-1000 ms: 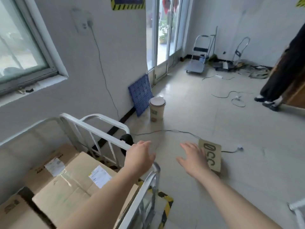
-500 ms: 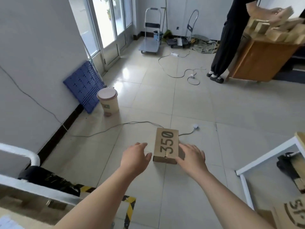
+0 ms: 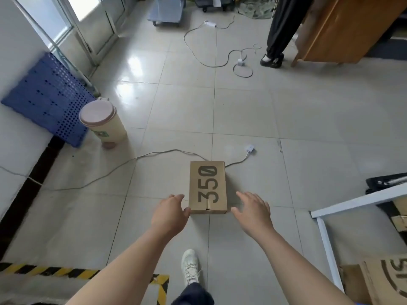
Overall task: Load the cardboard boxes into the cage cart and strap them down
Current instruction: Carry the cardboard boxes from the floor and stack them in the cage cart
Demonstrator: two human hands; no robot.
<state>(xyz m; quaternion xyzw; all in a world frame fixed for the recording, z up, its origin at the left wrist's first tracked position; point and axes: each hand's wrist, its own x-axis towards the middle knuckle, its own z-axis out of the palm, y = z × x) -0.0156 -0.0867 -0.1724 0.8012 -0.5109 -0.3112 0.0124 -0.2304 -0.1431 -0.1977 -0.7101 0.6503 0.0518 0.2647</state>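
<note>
A flat brown cardboard box [image 3: 208, 186] printed "350" lies on the tiled floor straight ahead. My left hand [image 3: 170, 213] reaches out at its near left corner, fingers straight, the thumb close to the box edge. Just right of the box's near end hovers my right hand [image 3: 254, 209], fingers spread and holding nothing. More cardboard boxes [image 3: 384, 280] show at the bottom right behind a white frame [image 3: 356, 200]. The cage cart is out of view.
A grey cable [image 3: 123, 167] runs across the floor under the box's far end. A lidded beige bucket [image 3: 103, 124] and a blue perforated panel [image 3: 48, 97] stand by the left wall. Another person [image 3: 280, 29] stands by a wooden cabinet [image 3: 343, 29] far right. Yellow-black tape [image 3: 50, 269] marks the floor.
My view swung from the cage cart with its boxes down to the floor. Both hands moved forward and now flank the near end of the "350" box.
</note>
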